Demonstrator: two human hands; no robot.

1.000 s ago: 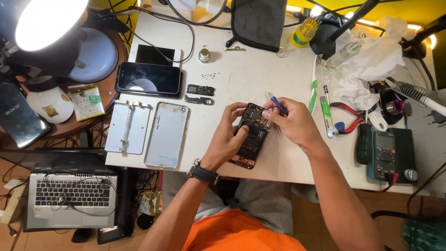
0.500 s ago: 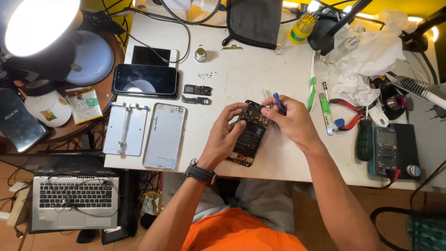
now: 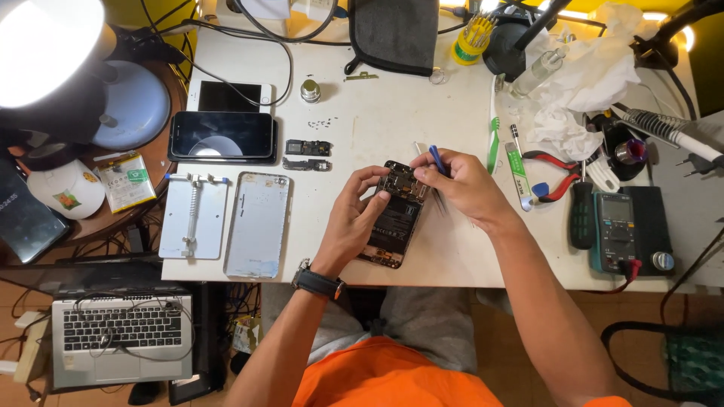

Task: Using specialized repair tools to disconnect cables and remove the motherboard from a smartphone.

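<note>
The left hand (image 3: 353, 220) gripped the opened phone (image 3: 394, 215) w/ fingers curled on its edge, near the front of the white table (image 3: 377, 113), while the right hand (image 3: 461, 183) pinched a blue tool (image 3: 437, 160) on the phone's top end.

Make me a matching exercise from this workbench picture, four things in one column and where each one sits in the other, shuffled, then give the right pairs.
Things:
1. opened phone
2. silver back cover
3. multimeter
4. laptop

Places:
A. below the table, at lower left
B. held by the left hand, with the right hand at its top end
C. at the table's right edge, by the red-handled pliers
D. flat on the table, left of the hands

Pairs: 1-B, 2-D, 3-C, 4-A
</note>
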